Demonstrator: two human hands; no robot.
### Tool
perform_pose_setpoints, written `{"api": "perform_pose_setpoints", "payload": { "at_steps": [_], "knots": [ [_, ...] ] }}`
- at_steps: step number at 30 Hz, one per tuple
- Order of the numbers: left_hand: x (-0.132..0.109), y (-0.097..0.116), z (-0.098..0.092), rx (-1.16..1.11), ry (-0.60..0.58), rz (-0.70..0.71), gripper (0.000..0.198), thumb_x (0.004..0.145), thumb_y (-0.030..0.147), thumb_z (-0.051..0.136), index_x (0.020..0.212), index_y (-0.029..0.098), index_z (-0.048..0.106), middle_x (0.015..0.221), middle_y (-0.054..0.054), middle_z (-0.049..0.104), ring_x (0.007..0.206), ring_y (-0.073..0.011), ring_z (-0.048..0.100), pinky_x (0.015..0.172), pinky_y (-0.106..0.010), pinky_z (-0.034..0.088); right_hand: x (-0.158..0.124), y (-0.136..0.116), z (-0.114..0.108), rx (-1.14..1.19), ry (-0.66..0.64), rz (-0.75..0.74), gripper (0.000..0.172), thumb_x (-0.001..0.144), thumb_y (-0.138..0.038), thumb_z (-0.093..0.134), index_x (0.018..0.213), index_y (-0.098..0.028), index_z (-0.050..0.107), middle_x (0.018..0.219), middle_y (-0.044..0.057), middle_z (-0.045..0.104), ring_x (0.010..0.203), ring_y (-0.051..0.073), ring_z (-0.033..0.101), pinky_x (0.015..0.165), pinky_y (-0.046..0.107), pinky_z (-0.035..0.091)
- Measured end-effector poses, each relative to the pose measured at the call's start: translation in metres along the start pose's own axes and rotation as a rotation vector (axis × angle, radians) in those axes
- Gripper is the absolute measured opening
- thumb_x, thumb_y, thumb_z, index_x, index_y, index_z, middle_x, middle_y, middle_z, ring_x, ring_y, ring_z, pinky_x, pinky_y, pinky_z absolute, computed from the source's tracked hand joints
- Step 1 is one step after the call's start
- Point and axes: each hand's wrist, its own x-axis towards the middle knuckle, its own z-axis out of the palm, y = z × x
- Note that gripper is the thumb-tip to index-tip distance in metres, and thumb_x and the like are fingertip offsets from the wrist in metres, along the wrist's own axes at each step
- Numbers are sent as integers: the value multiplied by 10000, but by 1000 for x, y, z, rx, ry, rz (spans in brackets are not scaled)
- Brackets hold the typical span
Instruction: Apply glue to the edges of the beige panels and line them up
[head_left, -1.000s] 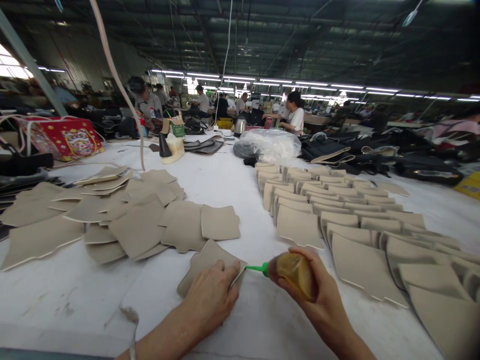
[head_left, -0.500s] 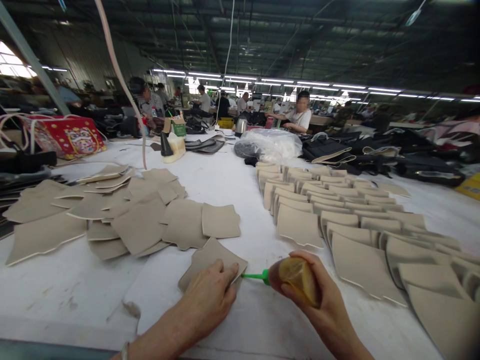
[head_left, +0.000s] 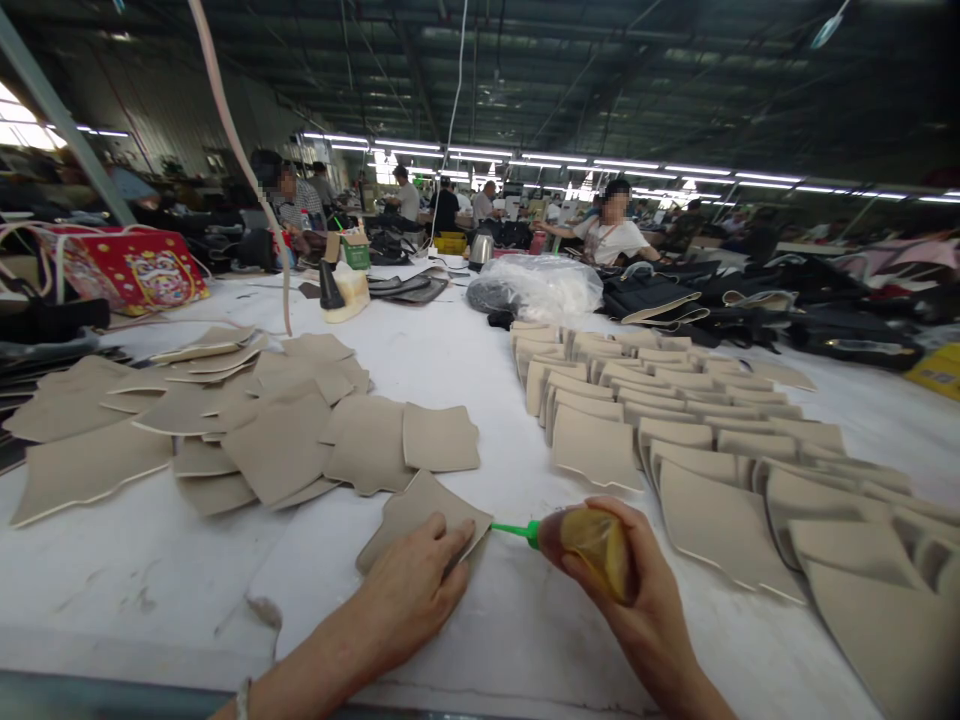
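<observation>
My left hand [head_left: 421,588] holds a beige foam-backed panel [head_left: 414,505], its fingers over the top near the right edge and its thumb along that edge. In my right hand [head_left: 646,580] is a squeeze bottle [head_left: 585,548] of amber liquid, lying on its side and pointing left. Its thin green nozzle [head_left: 514,530] has its tip at the panel's right corner. Behind my left hand spreads a loose heap of similar beige panels [head_left: 281,440]. To the right, more panels [head_left: 720,520] stand in overlapping rows.
A white-covered table [head_left: 457,360] carries everything. Farther back are a clear plastic bag [head_left: 540,285], a black cone with a yellowish block [head_left: 346,293], a kettle [head_left: 481,252] and dark bags [head_left: 750,310]. A red bag [head_left: 131,268] stands left, near a hanging hose [head_left: 251,170]. Several people work beyond.
The bottle's nozzle tip has shifted slightly up and right along the panel's edge to its corner. My left hand stays on the panel. A person in white at the back has leaned sideways.
</observation>
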Motion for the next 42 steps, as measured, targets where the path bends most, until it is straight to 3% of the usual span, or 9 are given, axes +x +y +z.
{"api": "perform_pose_setpoints", "payload": {
  "at_steps": [7, 14, 23, 36, 42],
  "knots": [
    [-4, 1, 3, 21, 3, -21, 481, 892, 252, 301, 1360, 266, 413, 1056, -73, 527, 876, -188, 587, 807, -297, 448, -4, -8, -2, 119, -83, 129, 418, 779, -432, 661, 1120, -251, 503, 1027, 26, 578, 882, 229, 580, 788, 310, 467],
    [-6, 2, 3, 23, -23, -24, 490, 902, 271, 288, 1383, 263, 382, 1093, -75, 517, 916, -192, 574, 837, -300, 438, -5, -2, -4, 108, -109, 118, 427, 793, -405, 654, 1146, -247, 473, 1012, 37, 570, 860, 223, 577, 754, 303, 478],
    [-7, 1, 0, -17, -46, -17, 498, 910, 297, 289, 1399, 244, 366, 1105, -79, 514, 949, -199, 567, 874, -301, 422, -18, -12, -1, 225, -162, 213, 440, 783, -432, 650, 1141, -258, 463, 961, 12, 559, 807, 209, 561, 717, 288, 450],
    [-7, -2, 1, -35, -57, -5, 504, 908, 304, 292, 1401, 229, 370, 1084, -73, 516, 949, -199, 567, 875, -309, 422, -31, -12, -2, 318, -220, 204, 459, 765, -391, 679, 1151, -277, 457, 990, 14, 588, 853, 222, 591, 731, 290, 468],
    [-7, -3, 1, -51, -57, -1, 498, 913, 320, 308, 1400, 235, 370, 1072, -68, 514, 941, -194, 565, 883, -307, 419, -34, -10, 0, 407, -276, 170, 465, 770, -399, 674, 1157, -274, 448, 1065, 45, 580, 941, 250, 588, 804, 328, 473]
  ]
}}
